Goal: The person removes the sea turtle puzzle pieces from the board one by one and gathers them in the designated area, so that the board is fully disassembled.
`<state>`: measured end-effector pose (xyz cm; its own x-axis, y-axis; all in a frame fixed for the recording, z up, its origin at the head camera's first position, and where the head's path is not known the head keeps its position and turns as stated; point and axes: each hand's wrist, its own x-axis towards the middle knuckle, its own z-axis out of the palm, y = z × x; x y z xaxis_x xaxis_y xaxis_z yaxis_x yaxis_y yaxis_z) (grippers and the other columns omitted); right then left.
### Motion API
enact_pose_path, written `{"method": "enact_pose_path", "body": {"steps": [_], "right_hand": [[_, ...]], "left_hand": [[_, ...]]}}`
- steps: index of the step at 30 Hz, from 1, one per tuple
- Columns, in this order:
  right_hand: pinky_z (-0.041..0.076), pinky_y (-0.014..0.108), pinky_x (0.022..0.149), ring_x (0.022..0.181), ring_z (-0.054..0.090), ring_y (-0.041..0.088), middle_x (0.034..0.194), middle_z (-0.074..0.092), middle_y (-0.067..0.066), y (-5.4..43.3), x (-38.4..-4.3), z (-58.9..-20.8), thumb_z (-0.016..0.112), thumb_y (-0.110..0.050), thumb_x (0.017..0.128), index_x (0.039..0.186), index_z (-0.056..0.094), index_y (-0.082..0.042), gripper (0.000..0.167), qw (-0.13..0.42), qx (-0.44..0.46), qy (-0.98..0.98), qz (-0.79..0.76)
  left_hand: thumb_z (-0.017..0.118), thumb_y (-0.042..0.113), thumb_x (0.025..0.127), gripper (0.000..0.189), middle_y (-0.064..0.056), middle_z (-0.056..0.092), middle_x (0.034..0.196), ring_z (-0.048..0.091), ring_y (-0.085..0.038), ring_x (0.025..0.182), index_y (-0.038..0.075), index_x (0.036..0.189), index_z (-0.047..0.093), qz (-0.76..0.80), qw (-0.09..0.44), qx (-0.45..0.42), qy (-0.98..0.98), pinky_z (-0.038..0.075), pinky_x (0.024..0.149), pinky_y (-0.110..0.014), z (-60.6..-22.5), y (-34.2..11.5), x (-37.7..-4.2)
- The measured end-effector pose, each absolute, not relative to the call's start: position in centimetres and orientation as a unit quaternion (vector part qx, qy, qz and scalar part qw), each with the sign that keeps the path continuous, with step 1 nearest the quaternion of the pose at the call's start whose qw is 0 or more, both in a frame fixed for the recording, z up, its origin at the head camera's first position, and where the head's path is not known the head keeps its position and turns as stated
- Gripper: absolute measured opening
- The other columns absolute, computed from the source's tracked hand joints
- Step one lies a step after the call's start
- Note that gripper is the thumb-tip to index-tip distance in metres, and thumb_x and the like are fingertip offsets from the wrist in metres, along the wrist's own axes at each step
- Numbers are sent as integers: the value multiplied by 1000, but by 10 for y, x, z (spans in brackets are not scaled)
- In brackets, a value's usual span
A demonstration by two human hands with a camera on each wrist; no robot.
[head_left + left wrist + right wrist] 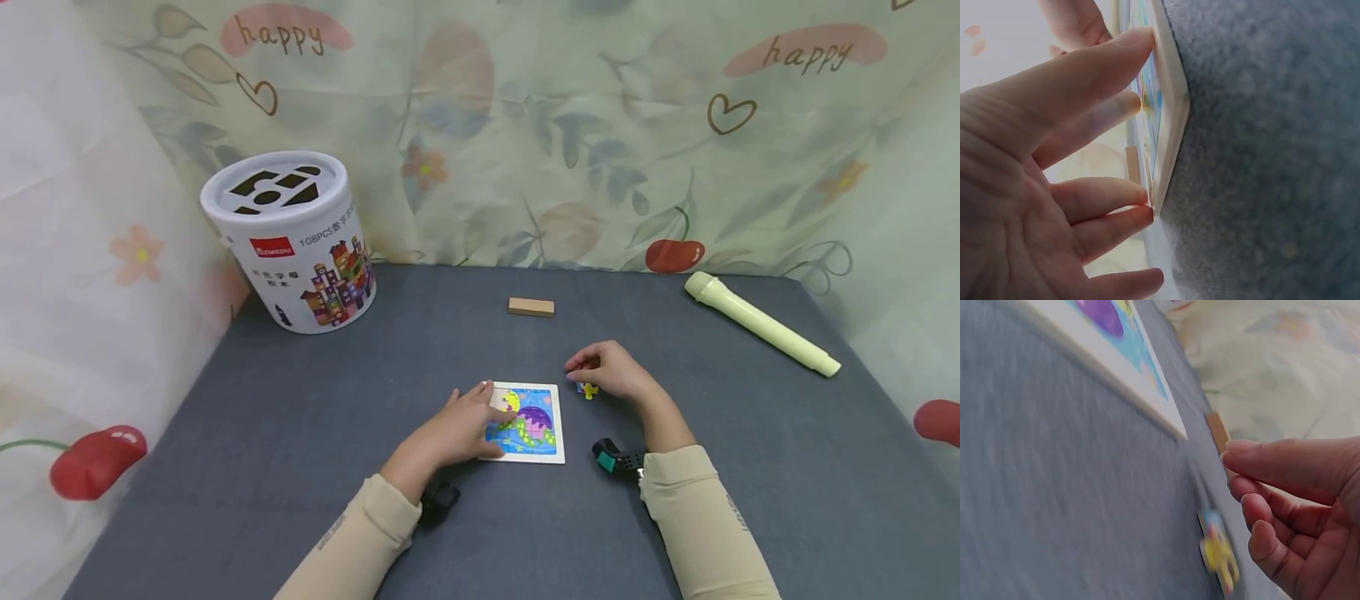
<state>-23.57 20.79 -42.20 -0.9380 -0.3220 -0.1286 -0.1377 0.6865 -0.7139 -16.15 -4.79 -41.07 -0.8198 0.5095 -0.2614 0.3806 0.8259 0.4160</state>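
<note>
A square jigsaw puzzle in a white frame lies on the table, with a blue, purple and yellow picture. My left hand rests on its left side; in the left wrist view the thumb touches the frame's edge and the other fingers reach across the near side. My right hand is to the right of the puzzle, over a loose yellow and blue puzzle piece. The right wrist view has that piece lying on the table below the loosely bent fingers, with nothing visible between thumb and index finger.
Behind the puzzle lies a small wooden block. A white block bucket with a cut-out lid stands at the back left. At the right lies a pale yellow stick with a thicker end. Patterned curtains border the table.
</note>
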Motion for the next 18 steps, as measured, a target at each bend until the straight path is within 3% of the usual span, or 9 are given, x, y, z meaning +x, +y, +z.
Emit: {"method": "enact_pose_path", "body": {"steps": [18], "right_hand": [[49, 24, 69, 76, 58, 10, 93, 69, 11, 152, -229, -418, 65, -9, 86, 101, 71, 1, 19, 201, -245, 875, -367]], "left_hand": [[71, 33, 81, 51, -19, 25, 152, 15, -31, 144, 23, 129, 57, 190, 200, 244, 930, 17, 114, -53, -414, -49, -164]]}}
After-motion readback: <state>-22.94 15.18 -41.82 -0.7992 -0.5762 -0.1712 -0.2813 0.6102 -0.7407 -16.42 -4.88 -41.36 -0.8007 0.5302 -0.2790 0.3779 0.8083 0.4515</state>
